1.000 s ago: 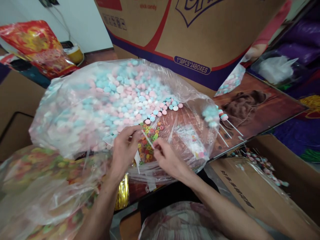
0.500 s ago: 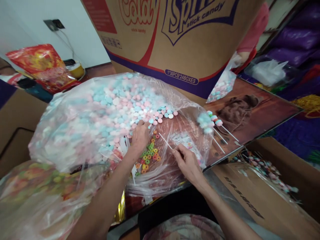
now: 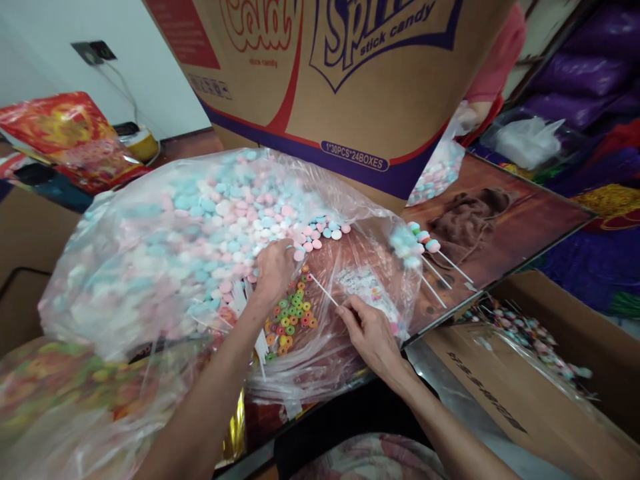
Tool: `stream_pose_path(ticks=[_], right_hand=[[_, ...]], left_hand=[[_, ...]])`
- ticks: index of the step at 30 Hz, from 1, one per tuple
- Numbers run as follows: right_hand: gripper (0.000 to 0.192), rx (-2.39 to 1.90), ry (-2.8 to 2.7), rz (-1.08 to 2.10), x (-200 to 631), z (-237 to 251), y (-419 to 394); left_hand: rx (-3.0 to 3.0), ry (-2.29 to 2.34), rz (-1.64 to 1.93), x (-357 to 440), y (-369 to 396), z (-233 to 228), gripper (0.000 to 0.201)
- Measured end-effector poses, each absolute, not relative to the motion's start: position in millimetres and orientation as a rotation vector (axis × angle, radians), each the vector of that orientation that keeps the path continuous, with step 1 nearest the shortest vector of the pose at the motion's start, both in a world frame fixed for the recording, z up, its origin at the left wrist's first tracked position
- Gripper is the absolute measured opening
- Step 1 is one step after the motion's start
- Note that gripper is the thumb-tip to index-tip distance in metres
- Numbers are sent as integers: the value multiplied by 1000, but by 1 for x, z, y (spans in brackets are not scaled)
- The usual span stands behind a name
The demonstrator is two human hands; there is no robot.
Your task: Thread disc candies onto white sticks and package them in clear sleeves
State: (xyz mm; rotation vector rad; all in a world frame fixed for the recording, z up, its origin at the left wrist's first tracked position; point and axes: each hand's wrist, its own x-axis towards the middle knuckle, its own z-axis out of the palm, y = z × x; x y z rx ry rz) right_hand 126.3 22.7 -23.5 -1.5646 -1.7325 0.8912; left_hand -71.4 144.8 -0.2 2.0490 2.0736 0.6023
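Observation:
A big clear plastic bag (image 3: pixel 150 220) full of pink, blue and white round candies (image 3: pixel 220 213) lies on the table. My left hand (image 3: pixel 274 268) reaches into its open mouth, fingers closed on the pastel candies at the pile's edge. My right hand (image 3: pixel 367 331) pinches the lower end of a thin white stick (image 3: pixel 324 291), which points up and left toward my left hand. Small coloured ring candies (image 3: pixel 291 317) lie between the two hands. Three finished candy sticks (image 3: pixel 425 245) rest to the right on the brown table (image 3: pixel 505 227).
A large cardboard "stick candy" box (image 3: pixel 360 73) stands behind the bag. An open cardboard box (image 3: pixel 540 360) with wrapped candy sticks sits at the lower right. Another bag of coloured rings (image 3: pixel 75 393) lies at the lower left. A person in red (image 3: pixel 495 60) is partly visible behind the box.
My left hand left the stick and moved up into the pastel candy pile. My right hand shifted right, still pinching the white stick. The view tilted upward a little.

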Motion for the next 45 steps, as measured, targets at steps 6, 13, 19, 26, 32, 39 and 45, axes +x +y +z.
stream_pose_path(ticks=[6,13,19,26,32,39,45], right_hand=[[27,-1570,-1761,849,125,-26,23],[26,-1585,-1763,846,125,-27,23],[26,-1579,-1779,825,125,-27,23],[25,-1578,-1720,871,126,-27,22],[25,-1525,-1646,988,129,-28,24],[24,-1550,-1670,964,128,-28,22],[25,-1514,-1625,983,128,-32,23]], left_hand=[[1959,1992,594,-72,151,8,26],[1776,1919,888,-77,138,-3,33],[1820,1944,839,-76,136,-14,22],[1857,1899,793,-76,134,-16,24],[1972,1867,748,-80,130,-21,18],[2052,1820,763,-82,131,-24,33],[2123,1788,699,-82,128,-25,30]])
